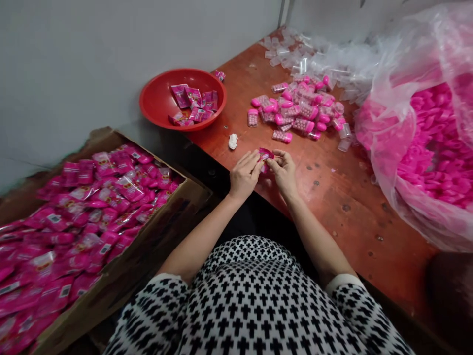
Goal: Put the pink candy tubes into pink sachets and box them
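Between my two hands, just above the table's near edge, is a small pink printed packet [265, 154]. My left hand [244, 173] pinches its left side with the fingers stretched over it. On the right side, my right hand [284, 172] grips it between thumb and fingers. A small white lump [232, 141], perhaps a crumpled bit or figurine, lies on the table beyond my left hand. Farther off is a pile of small clear bottles with pink caps [303, 109], filled with pale pink beads.
A red bowl [148, 106] with several pink packets stands at the table's left edge. Left below, a cardboard box [162, 222] brims with filled pink packets. Clear empty tubes [306, 64] lie at the back of the wooden table [332, 207]. A plastic bag [384, 113] of pink caps stands right.
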The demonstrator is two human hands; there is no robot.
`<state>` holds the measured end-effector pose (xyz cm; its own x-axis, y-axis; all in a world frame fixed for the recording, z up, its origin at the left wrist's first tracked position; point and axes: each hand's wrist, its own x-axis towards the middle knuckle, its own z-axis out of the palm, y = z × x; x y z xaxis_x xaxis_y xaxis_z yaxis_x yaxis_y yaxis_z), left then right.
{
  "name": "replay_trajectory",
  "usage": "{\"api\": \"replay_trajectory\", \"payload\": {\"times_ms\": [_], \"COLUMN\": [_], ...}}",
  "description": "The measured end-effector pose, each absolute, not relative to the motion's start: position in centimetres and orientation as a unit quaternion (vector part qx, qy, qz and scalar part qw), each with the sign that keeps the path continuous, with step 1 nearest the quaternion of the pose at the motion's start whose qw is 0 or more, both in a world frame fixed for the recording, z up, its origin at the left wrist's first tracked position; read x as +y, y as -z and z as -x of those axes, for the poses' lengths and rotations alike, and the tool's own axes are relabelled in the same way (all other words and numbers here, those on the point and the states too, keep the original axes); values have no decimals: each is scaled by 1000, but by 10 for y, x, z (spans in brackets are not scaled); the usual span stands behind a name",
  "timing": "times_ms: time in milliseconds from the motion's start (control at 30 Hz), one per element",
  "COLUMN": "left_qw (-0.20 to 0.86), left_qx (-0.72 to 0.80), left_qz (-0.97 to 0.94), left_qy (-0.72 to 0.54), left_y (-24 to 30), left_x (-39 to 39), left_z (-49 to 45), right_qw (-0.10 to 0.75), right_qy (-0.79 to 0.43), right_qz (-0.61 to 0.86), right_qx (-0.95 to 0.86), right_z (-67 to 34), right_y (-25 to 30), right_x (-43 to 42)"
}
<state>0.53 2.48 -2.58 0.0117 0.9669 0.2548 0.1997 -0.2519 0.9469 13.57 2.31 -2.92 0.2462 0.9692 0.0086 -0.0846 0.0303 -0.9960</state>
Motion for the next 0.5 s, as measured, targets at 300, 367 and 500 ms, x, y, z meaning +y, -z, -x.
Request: {"api": "replay_trajectory", "payload": {"times_ms": [300,367,500], "left_qw": [712,714,706], "left_qx": [456,463,479], "left_qz": [-355,-332,-284], "left_qy": [-400,-407,-437], "left_y": [23,26,30], "left_x": [20,18,14], "left_z": [14,13,7], "right_qw": [393,352,258], "right_qy": [-534,-468,-177], "right_qz": [501,544,699], "right_qx": [-557,-601,-642], "right_z": [-155,-160,-165], "right_y": [15,9,-5], "right_x": [31,42,83]}}
